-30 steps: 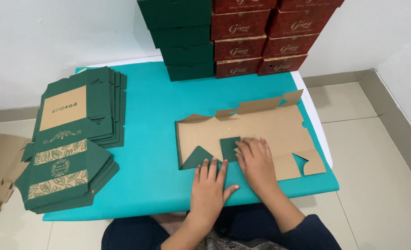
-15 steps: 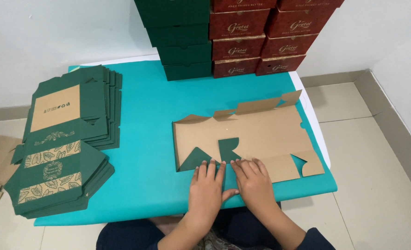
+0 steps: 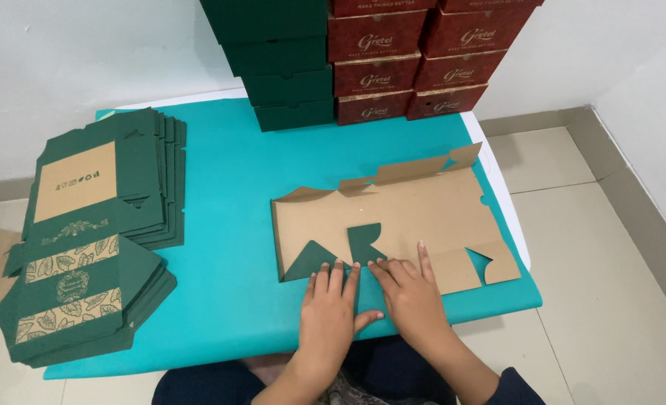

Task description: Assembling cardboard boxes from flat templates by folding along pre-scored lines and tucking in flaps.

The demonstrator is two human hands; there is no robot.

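Worktop (image 3: 220,225): teal-covered, set against a white wall, tiled floor to the right.

Far edge: a stack of dark green boxes (image 3: 284,67) on the left, with a stack of red boxes (image 3: 408,67) touching it on the right.

Left side: a pile of flat green carton blanks (image 3: 108,180) at the far left and a second pile of printed green blanks (image 3: 78,300) nearer, overlapping its near edge.

Centre-right: one unfolded carton blank (image 3: 415,217), brown side up, lying flat. Its far flaps stand slightly raised, and two green flaps are folded over at its near-left edge.

Handling judgement: the blank looks light and thin, stiff along the panels and ready to bend at the creases; it may slide on the smooth cover. Best held at the near edge beside the folded flaps, pressing flat rather than pinching.

Left hand (image 3: 331,315): open, fingers together, palm down, pressing the near edge by the green flaps; nothing grasped.

Right hand (image 3: 410,292): open, fingers spread, flat on the brown panel just right of the left hand; nothing grasped.

Change from the earlier frames: both hands have drawn towards the near edge and closer together, and the blank remains in place.
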